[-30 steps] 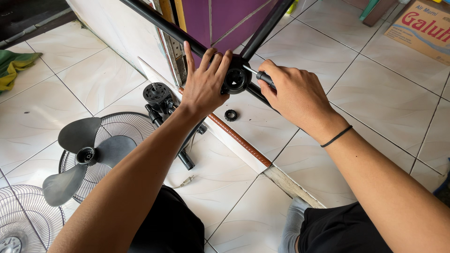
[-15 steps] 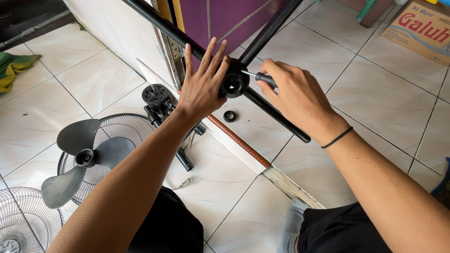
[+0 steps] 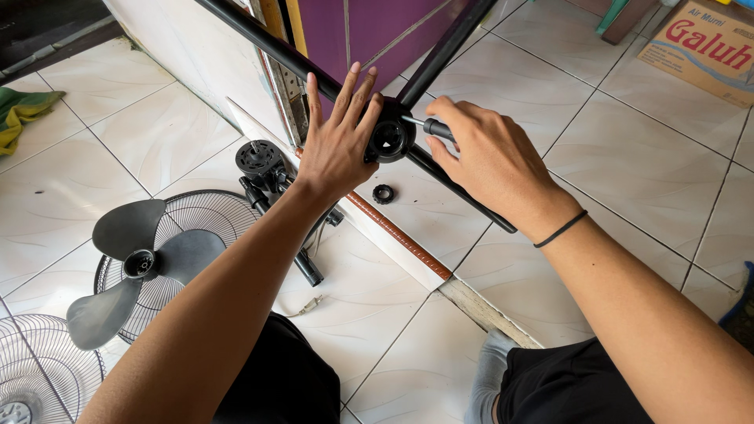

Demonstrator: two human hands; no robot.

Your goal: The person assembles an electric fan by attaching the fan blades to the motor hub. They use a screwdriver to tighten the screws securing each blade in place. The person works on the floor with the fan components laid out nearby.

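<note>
A black cross-shaped fan base made of tubes meets at a round hub (image 3: 389,139), held up above the tiled floor. My left hand (image 3: 338,137) lies flat against the hub's left side, fingers spread and pointing up. My right hand (image 3: 483,157) grips the black handle of a screwdriver (image 3: 428,126), whose metal tip touches the hub's right side. One black tube (image 3: 267,43) runs up to the left, another tube (image 3: 459,188) runs down to the right under my right hand.
A small black ring nut (image 3: 383,193) lies on the floor below the hub. A black fan motor head (image 3: 263,165), a grey fan blade (image 3: 129,259) on a wire guard and another wire guard (image 3: 31,377) lie at left. A cardboard box (image 3: 699,47) stands at top right.
My left hand's fingers have straightened and spread against the hub. The screwdriver has shifted slightly up at the hub, and the lower right tube has come into view.
</note>
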